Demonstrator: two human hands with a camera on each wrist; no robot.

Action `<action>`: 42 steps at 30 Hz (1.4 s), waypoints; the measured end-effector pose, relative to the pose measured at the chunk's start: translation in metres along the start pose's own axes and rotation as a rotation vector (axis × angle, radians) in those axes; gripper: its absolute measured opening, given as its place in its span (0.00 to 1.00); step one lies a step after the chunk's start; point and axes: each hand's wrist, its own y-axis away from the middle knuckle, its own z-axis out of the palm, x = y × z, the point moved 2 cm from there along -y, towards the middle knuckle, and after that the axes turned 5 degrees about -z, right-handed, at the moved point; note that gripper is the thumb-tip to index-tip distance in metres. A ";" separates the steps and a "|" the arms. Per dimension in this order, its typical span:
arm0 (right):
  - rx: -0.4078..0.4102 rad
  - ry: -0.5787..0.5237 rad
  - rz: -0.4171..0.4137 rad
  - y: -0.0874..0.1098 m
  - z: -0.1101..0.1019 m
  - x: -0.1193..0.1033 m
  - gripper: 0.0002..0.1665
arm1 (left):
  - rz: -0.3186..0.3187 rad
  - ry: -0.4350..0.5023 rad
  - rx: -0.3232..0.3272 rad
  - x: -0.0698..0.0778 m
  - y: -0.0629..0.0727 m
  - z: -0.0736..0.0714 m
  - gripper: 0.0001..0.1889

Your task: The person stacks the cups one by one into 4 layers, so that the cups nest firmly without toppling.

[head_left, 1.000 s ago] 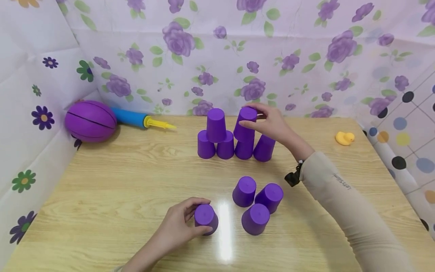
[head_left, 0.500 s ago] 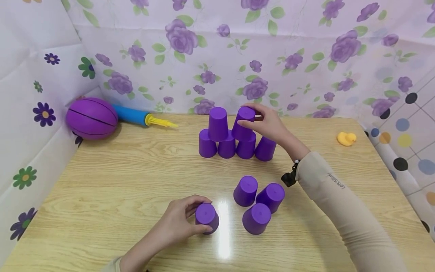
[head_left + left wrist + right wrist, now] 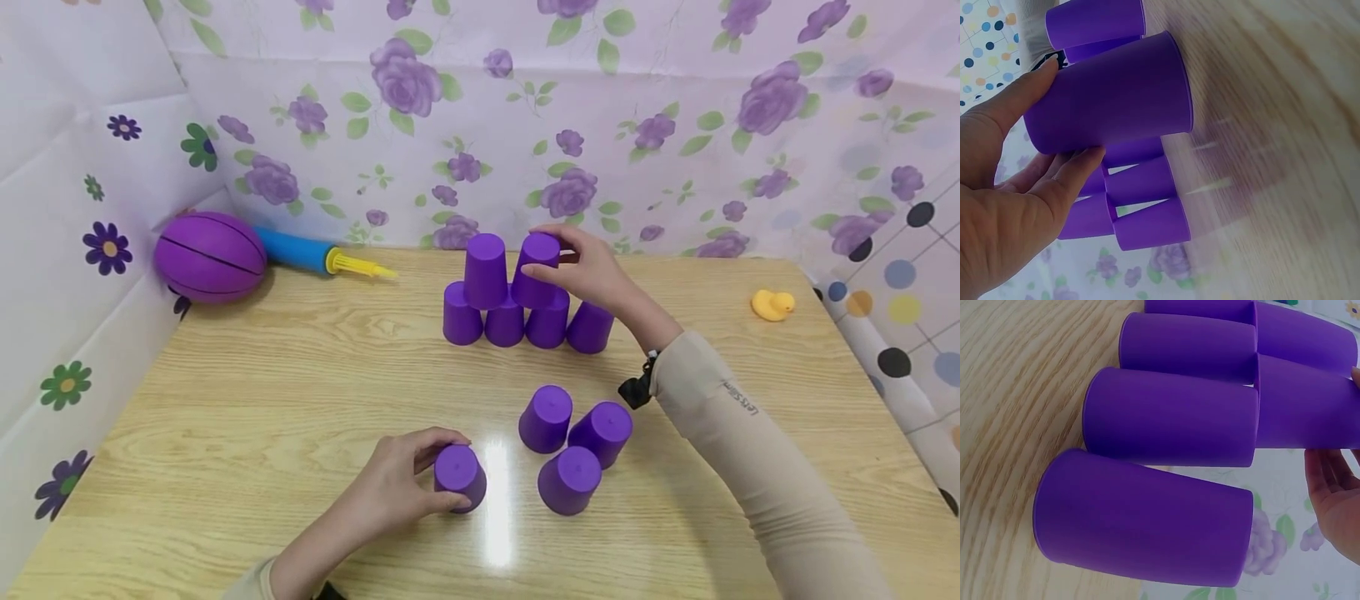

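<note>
In the head view, several purple cups stand upside down in a row at the back, and another upside-down cup [image 3: 486, 271] sits on the two leftmost. My right hand [image 3: 588, 268] holds a second upper cup [image 3: 534, 279] beside it, thumb in front and fingers behind. That cup rests over the middle two cups of the row; the rightmost cup [image 3: 590, 327] has nothing on top. Nearer the front, my left hand [image 3: 401, 483] grips an upside-down cup [image 3: 460, 477] by its sides. The left wrist view shows this cup [image 3: 1110, 94] with its rim at or near the tabletop.
Three loose upside-down cups [image 3: 568, 482] stand close together right of my left hand. A purple ball [image 3: 210, 257] and a blue pump [image 3: 294, 250] with a yellow nozzle lie back left. A yellow toy duck [image 3: 772, 305] sits back right. Patterned sheets [image 3: 315, 50] bound the wooden table [image 3: 285, 400].
My right hand has shifted its cup slightly left, from mostly over the third cup to over the join of the second and third. My left hand stays on its cup. The view shifts slightly.
</note>
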 end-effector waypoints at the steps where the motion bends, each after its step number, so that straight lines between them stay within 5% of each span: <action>1: -0.001 0.012 -0.010 0.001 0.000 -0.001 0.31 | -0.002 0.003 -0.001 0.000 0.000 0.000 0.27; 30: -0.016 0.026 -0.051 0.006 0.000 -0.002 0.37 | -0.001 0.008 -0.010 0.000 -0.001 -0.001 0.27; 42: 0.037 0.054 -0.108 0.023 -0.012 0.005 0.37 | -0.004 0.015 0.004 -0.004 -0.001 0.001 0.28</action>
